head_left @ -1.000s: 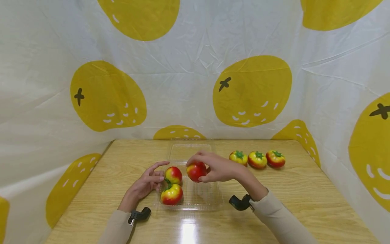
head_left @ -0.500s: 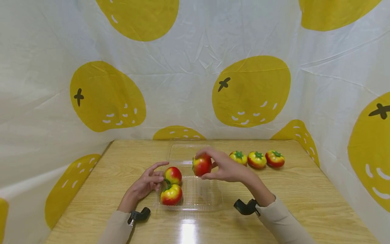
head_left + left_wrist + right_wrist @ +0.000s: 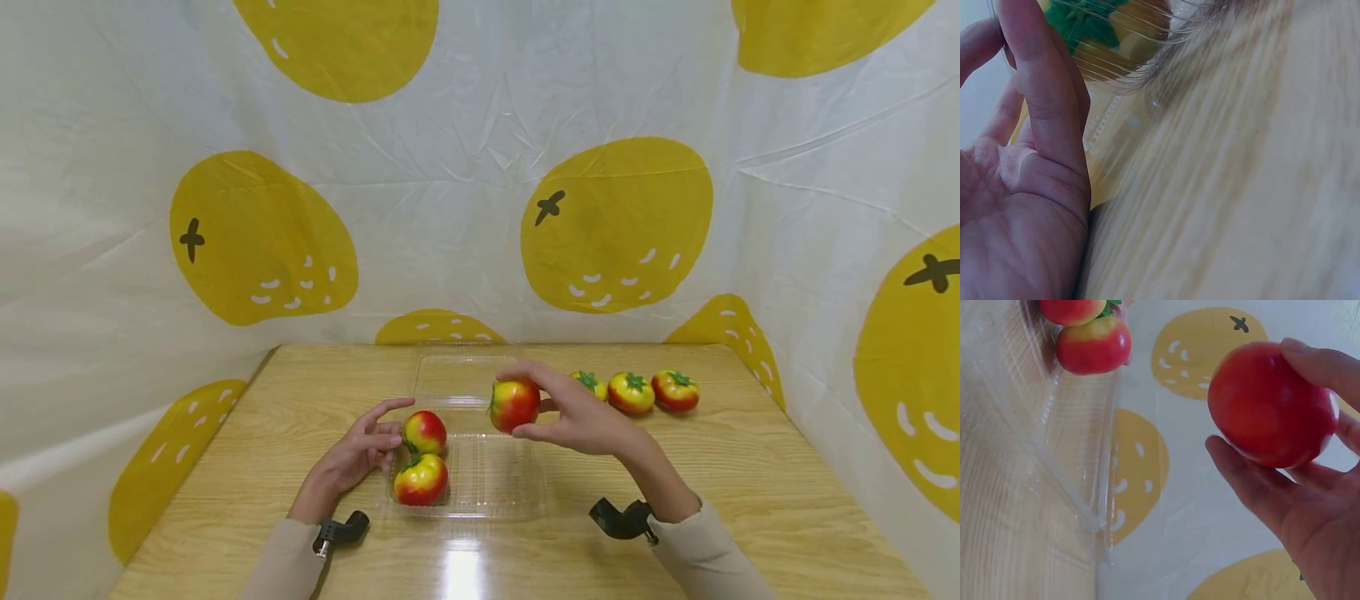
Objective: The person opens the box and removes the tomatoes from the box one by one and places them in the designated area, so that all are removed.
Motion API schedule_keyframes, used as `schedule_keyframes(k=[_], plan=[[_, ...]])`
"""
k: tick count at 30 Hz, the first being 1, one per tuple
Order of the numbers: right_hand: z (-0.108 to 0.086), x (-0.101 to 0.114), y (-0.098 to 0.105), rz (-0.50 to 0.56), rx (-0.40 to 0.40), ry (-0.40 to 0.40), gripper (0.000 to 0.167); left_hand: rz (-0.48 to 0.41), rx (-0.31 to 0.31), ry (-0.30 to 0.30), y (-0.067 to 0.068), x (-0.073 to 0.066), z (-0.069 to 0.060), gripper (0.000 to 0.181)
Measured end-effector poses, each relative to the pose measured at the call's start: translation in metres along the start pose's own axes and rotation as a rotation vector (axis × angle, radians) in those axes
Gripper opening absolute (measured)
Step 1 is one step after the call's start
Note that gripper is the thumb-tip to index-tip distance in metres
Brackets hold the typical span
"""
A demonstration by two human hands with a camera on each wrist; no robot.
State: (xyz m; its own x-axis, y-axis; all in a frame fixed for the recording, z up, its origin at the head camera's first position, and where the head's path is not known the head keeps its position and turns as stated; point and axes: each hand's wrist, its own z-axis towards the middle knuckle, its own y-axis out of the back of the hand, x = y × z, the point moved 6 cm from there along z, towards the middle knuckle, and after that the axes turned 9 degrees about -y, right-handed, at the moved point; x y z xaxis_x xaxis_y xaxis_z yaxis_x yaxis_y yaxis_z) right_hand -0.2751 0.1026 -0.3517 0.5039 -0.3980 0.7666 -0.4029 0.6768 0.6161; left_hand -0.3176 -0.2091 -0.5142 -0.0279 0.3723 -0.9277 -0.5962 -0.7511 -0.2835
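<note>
My right hand (image 3: 573, 412) holds a red-and-yellow tomato (image 3: 514, 406) between thumb and fingers, above the back right part of a clear plastic container (image 3: 487, 507). In the right wrist view this tomato (image 3: 1272, 405) shows its smooth red side. With thumb and fingers on either side of the rim, my left hand (image 3: 365, 450) grips the container's left edge; the left wrist view shows the plastic wall by the fingers (image 3: 1047, 94). Inside, along the left side, lie two tomatoes, the rear one (image 3: 425, 432) and the front one (image 3: 422, 480), touching each other.
The container's lid (image 3: 457, 377) lies folded open toward the back. Right of it, several tomatoes stand in a row, such as the rightmost tomato (image 3: 676, 392); the right hand partly covers the leftmost. A white curtain (image 3: 442, 242) with yellow fruit prints surrounds the wooden table (image 3: 750, 500).
My right hand has moved right and slightly up with its tomato, which has turned so more yellow and the green top show. The left hand has stayed at the container's edge.
</note>
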Motion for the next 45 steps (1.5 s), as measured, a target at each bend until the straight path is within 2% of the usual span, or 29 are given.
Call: schedule_keyframes(k=[6, 16, 23, 30, 38, 45], plan=[[-0.008, -0.008, 0.005, -0.070, -0.049, -0.031, 0.064, 0.000, -0.007, 0.009, 0.001, 0.001, -0.001, 0.061], [-0.021, -0.019, 0.012, 0.033, -0.109, -0.057, 0.064, 0.000, -0.002, 0.001, 0.001, 0.000, 0.000, 0.061], [-0.028, -0.030, 0.016, 0.005, -0.138, -0.073, 0.061, 0.004, -0.002, 0.001, 0.001, 0.000, 0.000, 0.061], [-0.031, -0.036, 0.019, -0.005, -0.150, -0.066, 0.070, 0.003, -0.006, 0.004, 0.001, 0.000, 0.000, 0.061], [-0.034, -0.043, 0.023, 0.015, -0.152, -0.081, 0.070, 0.015, -0.021, 0.014, 0.002, 0.000, 0.000, 0.061], [-0.039, -0.051, 0.027, -0.019, -0.191, -0.054, 0.068, 0.012, 0.001, 0.004, 0.002, -0.001, -0.001, 0.062]])
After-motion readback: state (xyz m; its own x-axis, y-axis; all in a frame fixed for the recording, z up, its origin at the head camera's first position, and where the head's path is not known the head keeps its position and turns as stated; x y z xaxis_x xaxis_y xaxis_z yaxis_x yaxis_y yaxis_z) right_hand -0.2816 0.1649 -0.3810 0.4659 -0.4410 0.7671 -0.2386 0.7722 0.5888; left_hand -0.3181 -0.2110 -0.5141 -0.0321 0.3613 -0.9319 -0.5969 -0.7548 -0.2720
